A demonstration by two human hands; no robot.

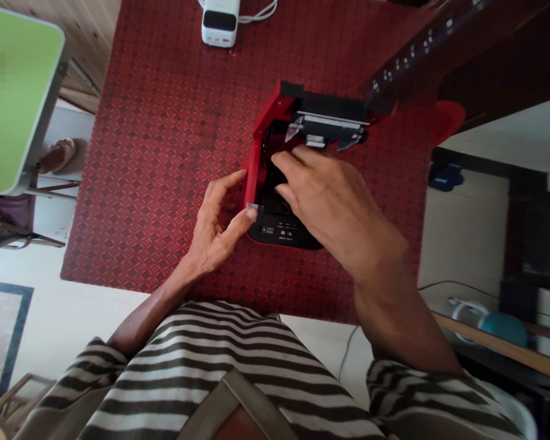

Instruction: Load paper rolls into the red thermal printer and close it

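A red-and-black device (253,174) stands on the patterned red tablecloth, its lid (334,101) raised. Inside the lid are a pale bar and clear plastic tabs (294,129). The black front panel (279,231) carries small white markings. My left hand (217,223) steadies the device at its near left corner, thumb on the top edge and a finger against the red side. A small translucent piece (252,209) shows by that thumb. My right hand (332,195) reaches into the dark interior with curled fingers. Whatever lies between its fingertips is hidden.
A white block with a dark display (219,23) and a white cable lies at the table's far edge. Left of the table is a green-topped table (18,104). A dark glossy beam-like object (421,49) crosses the upper right. The table's near edge touches my striped shirt.
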